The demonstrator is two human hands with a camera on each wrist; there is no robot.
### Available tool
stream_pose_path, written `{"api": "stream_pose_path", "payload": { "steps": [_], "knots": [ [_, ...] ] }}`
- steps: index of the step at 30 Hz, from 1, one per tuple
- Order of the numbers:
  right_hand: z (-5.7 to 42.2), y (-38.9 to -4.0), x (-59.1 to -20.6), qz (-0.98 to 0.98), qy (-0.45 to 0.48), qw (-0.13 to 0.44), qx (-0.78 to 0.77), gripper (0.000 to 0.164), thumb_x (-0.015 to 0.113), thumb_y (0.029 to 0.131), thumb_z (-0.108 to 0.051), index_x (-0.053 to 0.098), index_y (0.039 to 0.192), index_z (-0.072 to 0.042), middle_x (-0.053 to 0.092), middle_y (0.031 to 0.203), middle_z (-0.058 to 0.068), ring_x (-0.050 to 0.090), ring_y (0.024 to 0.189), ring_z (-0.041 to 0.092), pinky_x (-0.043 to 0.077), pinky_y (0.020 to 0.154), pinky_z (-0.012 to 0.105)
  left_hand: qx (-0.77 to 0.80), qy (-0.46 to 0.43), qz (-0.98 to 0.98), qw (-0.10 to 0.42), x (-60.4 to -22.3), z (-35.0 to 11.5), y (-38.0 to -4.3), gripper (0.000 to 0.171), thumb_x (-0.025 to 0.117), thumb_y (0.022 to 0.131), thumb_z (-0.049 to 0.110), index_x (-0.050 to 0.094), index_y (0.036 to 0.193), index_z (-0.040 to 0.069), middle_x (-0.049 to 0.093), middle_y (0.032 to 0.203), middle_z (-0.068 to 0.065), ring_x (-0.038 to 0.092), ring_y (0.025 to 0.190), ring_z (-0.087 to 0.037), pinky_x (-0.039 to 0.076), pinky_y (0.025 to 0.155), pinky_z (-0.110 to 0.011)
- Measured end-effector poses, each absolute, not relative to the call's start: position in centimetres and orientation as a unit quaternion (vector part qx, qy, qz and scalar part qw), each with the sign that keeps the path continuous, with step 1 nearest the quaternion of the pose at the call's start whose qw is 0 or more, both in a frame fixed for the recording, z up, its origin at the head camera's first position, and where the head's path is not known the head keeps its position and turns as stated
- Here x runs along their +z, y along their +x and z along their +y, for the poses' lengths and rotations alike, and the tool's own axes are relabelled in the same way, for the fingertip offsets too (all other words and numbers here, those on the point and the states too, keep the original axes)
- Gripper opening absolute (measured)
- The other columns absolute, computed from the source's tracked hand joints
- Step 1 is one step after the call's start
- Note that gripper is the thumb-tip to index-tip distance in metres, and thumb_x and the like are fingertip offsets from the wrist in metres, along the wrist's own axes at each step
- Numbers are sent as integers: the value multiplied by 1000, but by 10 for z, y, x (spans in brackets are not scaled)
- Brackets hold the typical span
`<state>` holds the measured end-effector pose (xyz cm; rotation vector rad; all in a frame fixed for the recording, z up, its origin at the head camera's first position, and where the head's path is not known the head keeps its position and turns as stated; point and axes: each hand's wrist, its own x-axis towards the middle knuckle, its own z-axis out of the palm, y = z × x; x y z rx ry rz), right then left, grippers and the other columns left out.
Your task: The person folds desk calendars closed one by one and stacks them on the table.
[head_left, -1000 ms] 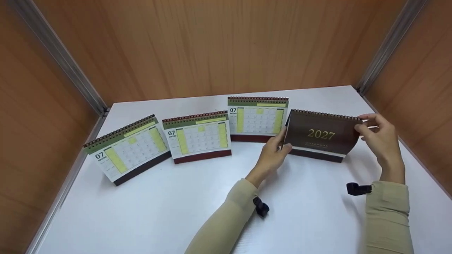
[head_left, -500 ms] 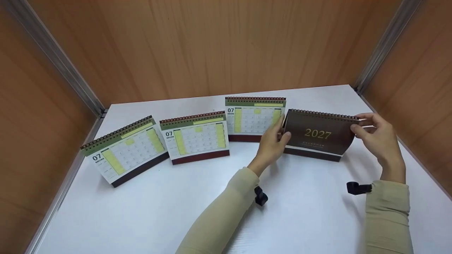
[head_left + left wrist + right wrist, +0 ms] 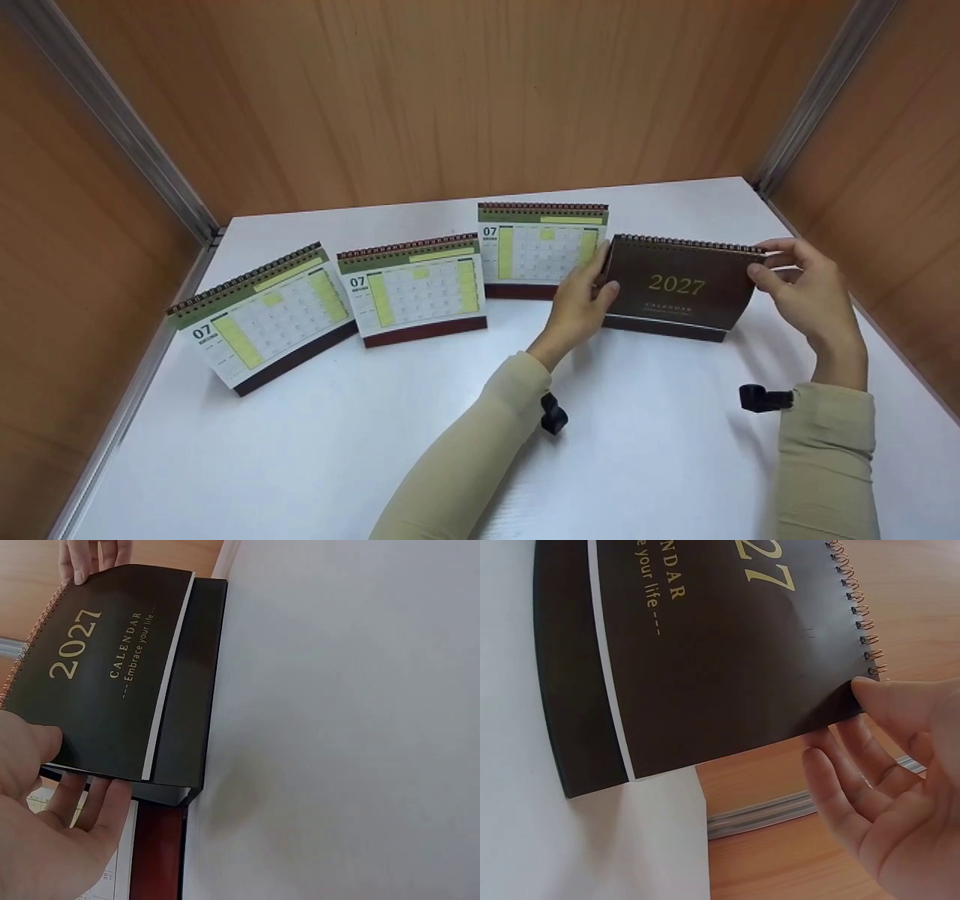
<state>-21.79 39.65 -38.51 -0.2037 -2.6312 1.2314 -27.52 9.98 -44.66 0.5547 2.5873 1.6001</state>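
A dark brown 2027 desk calendar (image 3: pixel 677 300) stands at the right of the table with its cover facing me and its spiral along the top. My left hand (image 3: pixel 576 309) grips its left edge; in the left wrist view the thumb lies on the cover (image 3: pixel 105 720) and the fingers are beneath the edge. At the upper right corner, my right hand (image 3: pixel 816 296) pinches the calendar beside the spiral. The right wrist view shows the thumb (image 3: pixel 877 694) on the cover, with other fingers partly hidden behind it.
Three more desk calendars show page 07: a dark-based one (image 3: pixel 266 319) at far left, a red-based one (image 3: pixel 412 289) beside it, and another red-based one (image 3: pixel 544 255) behind my left hand. Wooden panels (image 3: pixel 480 105) enclose the white table (image 3: pixel 315 450).
My left hand has slid slightly up the calendar's left edge. The white strip under the cover looks thinner now. My right hand stays at the corner.
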Motion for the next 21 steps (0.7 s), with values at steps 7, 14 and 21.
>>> {"api": "stream_pose_path", "payload": {
  "steps": [7,14,21],
  "knots": [
    [396,-215,-381,-907,-61,119,399,41,70,104,-18,59,142,-7,63,115,0,64,92,-3,51,73,15,506,181,843,8,-447,100,-271,66,59,111,23,29,169,29,56,154,-3,56,128,-15,45,114,-31],
    [397,-211,-376,-914,-50,120,385,37,71,103,-17,62,137,-5,65,108,-6,63,87,-8,50,70,17,517,168,839,12,-446,99,-265,65,61,110,25,33,168,32,56,114,-2,50,94,-11,47,86,-25],
    [396,-207,-371,-921,-41,97,374,37,70,103,-18,61,137,-5,64,111,1,63,87,-11,50,71,17,519,181,835,6,-448,95,-261,65,63,109,22,35,167,28,57,116,-2,50,95,-8,48,86,-22]
  ]
}}
